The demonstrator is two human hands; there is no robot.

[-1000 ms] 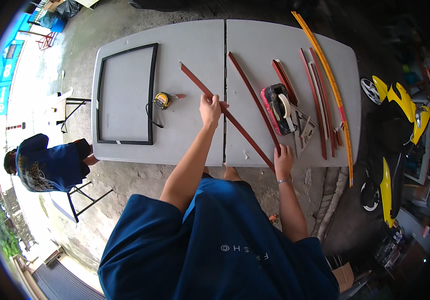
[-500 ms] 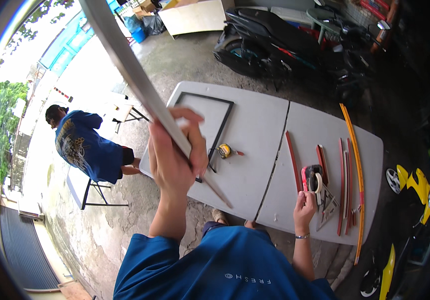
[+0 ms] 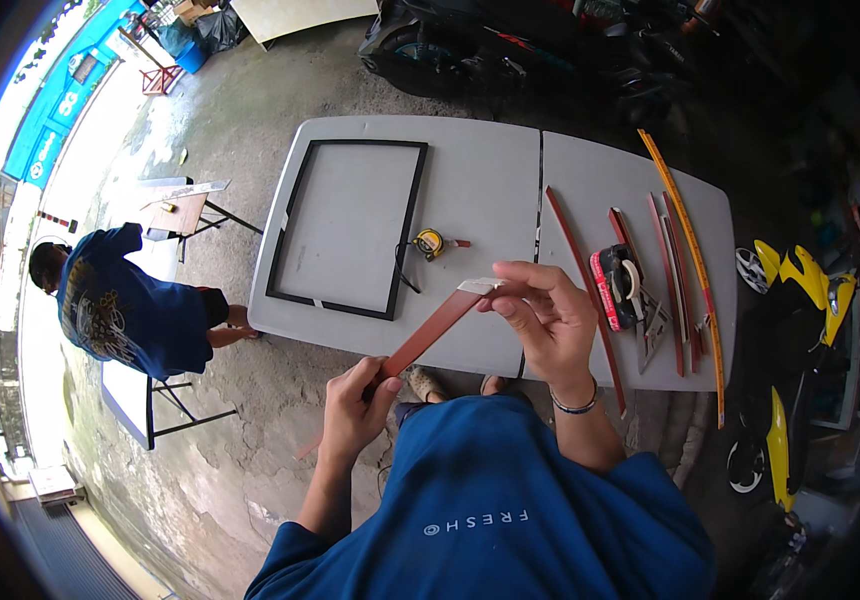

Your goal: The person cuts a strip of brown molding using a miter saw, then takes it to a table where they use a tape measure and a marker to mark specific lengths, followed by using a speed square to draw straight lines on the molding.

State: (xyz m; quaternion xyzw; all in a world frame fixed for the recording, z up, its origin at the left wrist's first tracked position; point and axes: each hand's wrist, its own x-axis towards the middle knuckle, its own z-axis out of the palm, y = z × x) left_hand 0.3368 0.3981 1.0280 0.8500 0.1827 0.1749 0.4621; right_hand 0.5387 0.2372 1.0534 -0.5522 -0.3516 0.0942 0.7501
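My left hand (image 3: 358, 402) is closed around a long reddish-brown strip (image 3: 435, 330), held slanting above the front edge of the table. At its upper end, thumb and fingers of my right hand (image 3: 550, 325) pinch the tip. A whitish patch (image 3: 478, 287) covers that end; whether it is tape or bare material I cannot tell. A black rectangular frame (image 3: 348, 143) lies flat on the table's left half. Beside it rests a yellow tape measure (image 3: 429, 243).
On the white folding table (image 3: 490, 190) lie several more reddish strips (image 3: 575, 270), a red-and-black tool (image 3: 605, 287) with a cream tape roll (image 3: 633, 279), a metal square (image 3: 653, 335) and a long orange-yellow strip (image 3: 685, 230). A person (image 3: 135, 295) stands left; a motorcycle (image 3: 420, 60) is behind.
My left hand has come down with the strip, which was raised high. My right hand has left the tape roll and tool on the table and now grips the strip's end. The view has shifted.
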